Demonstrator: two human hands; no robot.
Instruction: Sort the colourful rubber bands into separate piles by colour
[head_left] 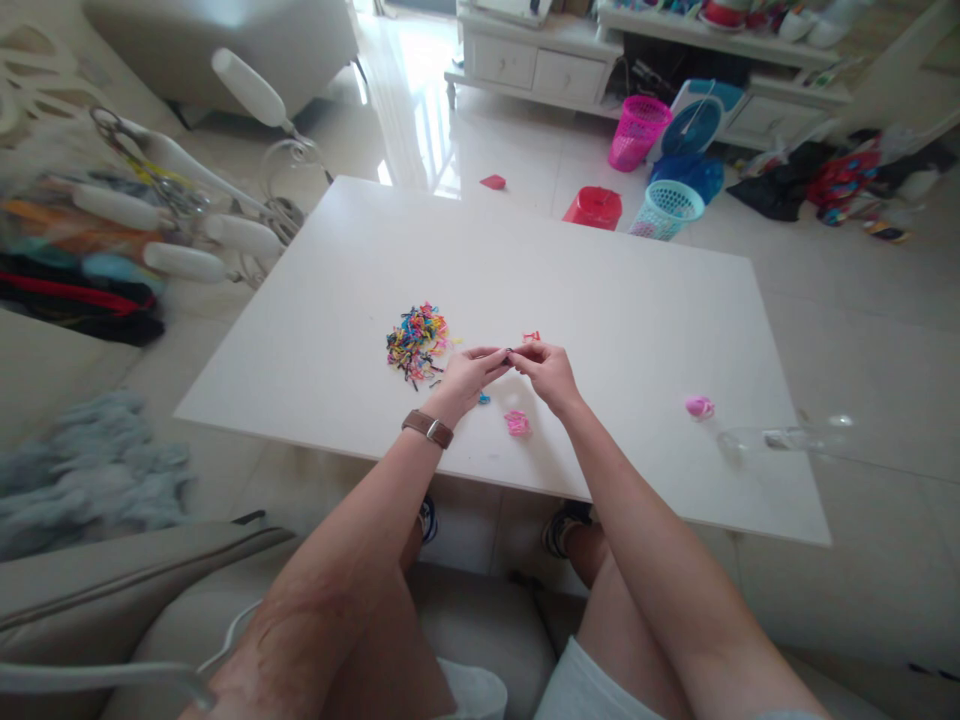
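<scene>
Over the middle of the white table, my left hand and my right hand meet at the fingertips. Both are closed in a pinch on one small dark piece, too small to name surely. To the left of my left hand lies a heap of small, thin, many-coloured pieces, clip- or pin-like in shape. A little pink cluster rests nearer the table's front edge, between my forearms. Small blue pieces lie by my left wrist. Beyond my right fingers sit some red pieces, partly hidden.
A pink rounded object and a clear glass bottle-like object are at the table's right end. Past the far edge stand a red bin, a light-blue basket and a pink basket. A white lamp-like fixture borders the left side.
</scene>
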